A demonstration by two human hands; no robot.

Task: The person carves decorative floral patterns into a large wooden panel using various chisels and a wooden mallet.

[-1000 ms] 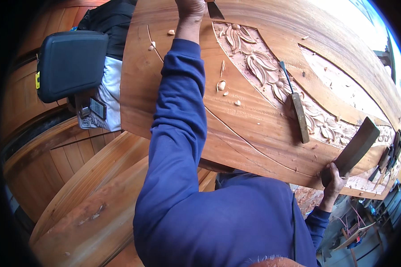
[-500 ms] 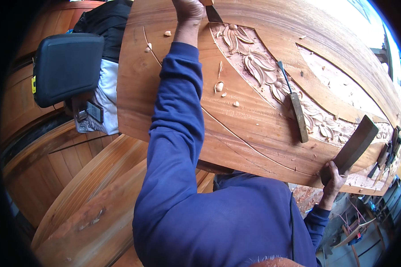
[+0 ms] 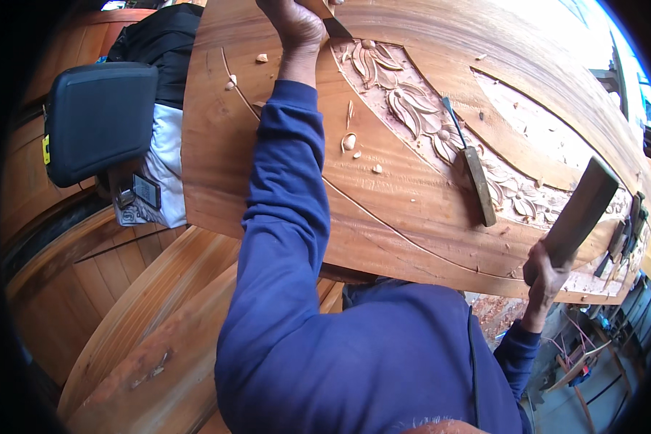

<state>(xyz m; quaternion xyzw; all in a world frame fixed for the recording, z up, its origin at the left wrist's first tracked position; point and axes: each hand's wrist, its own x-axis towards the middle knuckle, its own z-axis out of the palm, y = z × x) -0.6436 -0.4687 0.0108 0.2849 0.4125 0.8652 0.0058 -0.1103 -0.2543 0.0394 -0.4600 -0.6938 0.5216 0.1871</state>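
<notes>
At the top edge, my left hand is closed around the handle of a chisel, partly cut off by the frame. Its dark blade rests at the upper end of a carved band of flowers and leaves in a large wooden panel. My right hand grips the narrow end of a flat wooden mallet, held tilted above the panel's near right side. Between the hands, a second chisel with a worn wooden handle lies across the carving.
Wood chips are scattered over the panel. More carving tools lie at its right end. To the left are a black case, white cloth and a small device with a screen. Long boards stand at lower left.
My right hand has raised the mallet slightly and turned it more upright. My left hand keeps the chisel at the same end of the carving. The whole view has shifted a little.
</notes>
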